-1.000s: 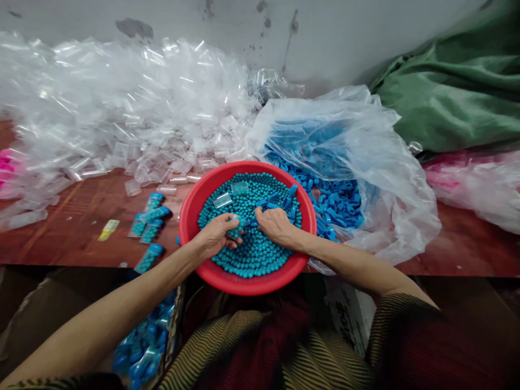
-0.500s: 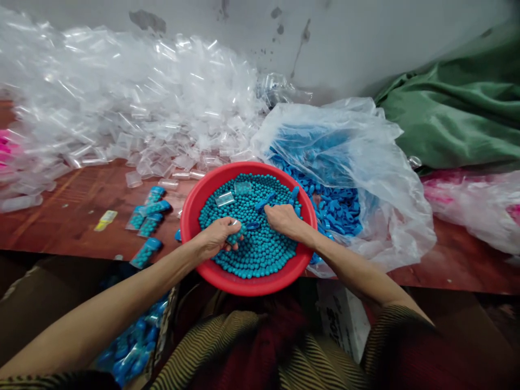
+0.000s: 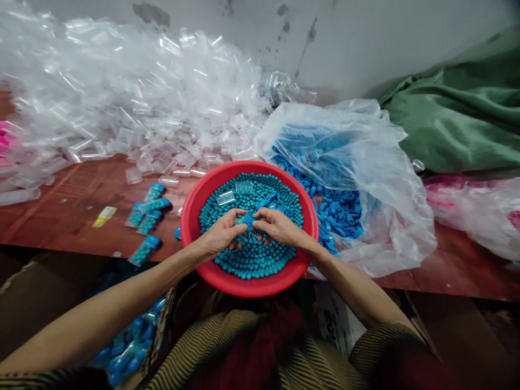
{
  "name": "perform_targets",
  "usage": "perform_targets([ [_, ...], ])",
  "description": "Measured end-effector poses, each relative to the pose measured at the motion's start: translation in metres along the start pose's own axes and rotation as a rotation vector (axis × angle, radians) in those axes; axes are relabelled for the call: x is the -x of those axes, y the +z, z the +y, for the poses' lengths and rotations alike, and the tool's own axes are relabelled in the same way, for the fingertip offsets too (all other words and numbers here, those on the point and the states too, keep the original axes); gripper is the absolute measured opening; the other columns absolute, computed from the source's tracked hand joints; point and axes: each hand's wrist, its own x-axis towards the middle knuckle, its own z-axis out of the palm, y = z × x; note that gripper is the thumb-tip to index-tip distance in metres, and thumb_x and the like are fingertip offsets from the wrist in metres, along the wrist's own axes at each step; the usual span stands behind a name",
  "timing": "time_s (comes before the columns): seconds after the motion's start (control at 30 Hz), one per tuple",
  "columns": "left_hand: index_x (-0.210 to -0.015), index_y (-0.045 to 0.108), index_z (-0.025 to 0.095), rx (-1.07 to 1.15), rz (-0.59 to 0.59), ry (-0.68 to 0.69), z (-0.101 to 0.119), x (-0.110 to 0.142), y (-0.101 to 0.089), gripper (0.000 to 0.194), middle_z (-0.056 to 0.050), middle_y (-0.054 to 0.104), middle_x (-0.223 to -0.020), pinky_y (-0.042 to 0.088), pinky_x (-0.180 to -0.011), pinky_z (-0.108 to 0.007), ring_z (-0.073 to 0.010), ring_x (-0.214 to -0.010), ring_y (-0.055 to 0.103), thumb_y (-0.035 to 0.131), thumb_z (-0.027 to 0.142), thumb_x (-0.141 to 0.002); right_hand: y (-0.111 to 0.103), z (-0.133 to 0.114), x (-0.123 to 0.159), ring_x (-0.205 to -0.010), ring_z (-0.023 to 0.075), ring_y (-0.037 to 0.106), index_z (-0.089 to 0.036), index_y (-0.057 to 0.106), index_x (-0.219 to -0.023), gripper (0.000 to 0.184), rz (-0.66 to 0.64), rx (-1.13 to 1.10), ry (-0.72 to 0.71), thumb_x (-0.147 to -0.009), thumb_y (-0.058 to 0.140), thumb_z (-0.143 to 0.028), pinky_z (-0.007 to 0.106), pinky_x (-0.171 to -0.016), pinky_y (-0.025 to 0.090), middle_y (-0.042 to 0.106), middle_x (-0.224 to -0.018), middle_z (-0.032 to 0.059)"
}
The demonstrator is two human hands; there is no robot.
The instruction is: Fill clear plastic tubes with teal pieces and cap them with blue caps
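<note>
Over a red basin (image 3: 189,225) of turquoise beads (image 3: 254,265), my two hands meet. My left hand (image 3: 221,234) is closed round a small clear container with beads in it, mostly hidden by the fingers. At the container's end is a blue cap (image 3: 247,220), pinched by the fingers of my right hand (image 3: 281,227); whether it is fully seated I cannot tell. On the beads behind my hands lie a clear empty container (image 3: 225,198) and some loose blue caps (image 3: 273,201). Left of the basin lie several capped, bead-filled containers (image 3: 145,250).
A large heap of clear containers (image 3: 134,103) covers the back left of the red table (image 3: 81,216). To the right, blue caps (image 3: 340,212) spill from a clear plastic bag (image 3: 394,227). Green cloth (image 3: 455,124) lies behind. Below, a box holds filled containers (image 3: 132,346).
My right hand has come left from the loose caps in the basin, bringing a blue cap to the container in my left hand. The left hand has risen and turned slightly.
</note>
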Motion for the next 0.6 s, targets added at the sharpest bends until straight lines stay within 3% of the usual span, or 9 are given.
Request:
perform_targets([
  [0.1,-0.117,0.045,0.018,-0.031,0.004,0.027,0.0,0.0,0.0,0.052,0.006,0.054,-0.062,0.03,-0.035,-0.018,-0.0067,-0.039,0.05,0.064,0.031,-0.071,-0.001,-0.003,0.001,-0.053,0.0099,0.059,-0.019,0.05,-0.084,0.009,-0.035,-0.036,0.025,-0.08,0.053,-0.027,0.019,-0.042,0.048,0.059,-0.068,-0.0034],
  [0.3,-0.121,0.044,0.018,0.001,-0.019,0.049,0.004,0.002,0.004,0.054,0.005,0.056,-0.064,0.03,-0.035,-0.018,-0.0056,-0.038,0.048,0.063,0.027,-0.071,0.005,-0.001,0.006,-0.057,0.0117,0.061,-0.019,0.05,-0.083,0.015,0.015,-0.21,0.051,-0.078,0.056,-0.032,0.023,-0.048,0.05,0.06,-0.066,-0.0034],
  [0.4,-0.12,0.043,0.018,0.006,-0.021,0.065,0.006,0.004,0.005,0.053,0.006,0.056,-0.066,0.031,-0.035,-0.018,-0.0053,-0.039,0.048,0.063,0.026,-0.071,0.006,0.003,0.008,-0.061,0.0117,0.06,-0.019,0.053,-0.084,0.016,0.133,-0.121,-0.093,-0.077,0.059,-0.033,0.024,-0.055,0.05,0.06,-0.07,-0.0031],
  [0.6,-0.118,0.043,0.018,0.061,-0.054,0.07,0.003,0.004,0.003,0.053,0.006,0.053,-0.063,0.028,-0.034,-0.016,-0.0059,-0.042,0.051,0.065,0.037,-0.074,0.006,0.008,0.015,-0.086,0.015,0.061,-0.019,0.061,-0.096,0.014,0.363,0.339,-0.522,-0.083,0.056,-0.02,0.029,-0.08,0.048,0.065,-0.091,0.0031],
])
